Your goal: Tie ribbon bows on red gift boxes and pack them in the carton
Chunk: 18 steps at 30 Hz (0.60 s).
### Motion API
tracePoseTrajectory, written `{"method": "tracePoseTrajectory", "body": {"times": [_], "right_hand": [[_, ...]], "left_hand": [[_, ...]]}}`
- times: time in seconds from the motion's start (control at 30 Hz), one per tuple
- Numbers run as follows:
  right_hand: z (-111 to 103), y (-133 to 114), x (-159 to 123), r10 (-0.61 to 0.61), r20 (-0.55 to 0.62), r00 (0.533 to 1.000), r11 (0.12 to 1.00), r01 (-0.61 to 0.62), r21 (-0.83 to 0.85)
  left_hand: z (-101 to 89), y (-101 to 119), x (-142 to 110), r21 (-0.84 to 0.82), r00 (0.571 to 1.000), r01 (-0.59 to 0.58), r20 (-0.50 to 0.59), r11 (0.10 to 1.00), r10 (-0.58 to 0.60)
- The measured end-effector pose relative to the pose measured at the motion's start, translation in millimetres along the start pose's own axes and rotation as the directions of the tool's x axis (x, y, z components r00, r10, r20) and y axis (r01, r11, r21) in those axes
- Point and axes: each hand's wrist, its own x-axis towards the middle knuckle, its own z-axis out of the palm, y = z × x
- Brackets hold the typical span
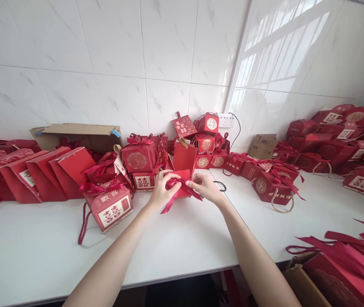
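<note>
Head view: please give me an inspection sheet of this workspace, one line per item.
Surface: white table, bare in front, crowded along the wall.
Job's things: small red box with a red ribbon across its top, one tail trailing onto the table.
Clutter: finished red gift boxes, flat red box blanks, cardboard cartons, loose ribbons.
Grips: left hand and right hand both pinch the ribbon over the box.
Cables: black cable hanging from a wall socket.
Surroundings: white tiled walls meeting in a corner, window light reflected on the right one.
</note>
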Motion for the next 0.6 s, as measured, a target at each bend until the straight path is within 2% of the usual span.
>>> {"method": "tracePoseTrajectory", "body": {"times": [0.17,0.3,0.47,0.6], "right_hand": [[6,0,1,0.025,0.026,0.999,0.986,-0.029,0.163],[4,0,0,0.033,0.075,0.997,0.968,-0.05,0.246],[4,3,1,0.012,0.092,0.996,0.96,-0.038,0.279],[3,3,1,0.013,0.108,0.994,0.953,-0.045,0.301]], "left_hand": [[0.4,-12,-3,-0.047,0.988,-0.126,-0.095,0.991,0.121],[-5.6,-17,0,-0.039,0.98,-0.186,-0.076,0.982,0.183],[-10.4,-14,8,-0.086,0.996,-0.09,-0.003,0.992,0.09],[-10.8,-13,10,-0.173,1.0,-0.011,0.004,0.985,0.012]]}}
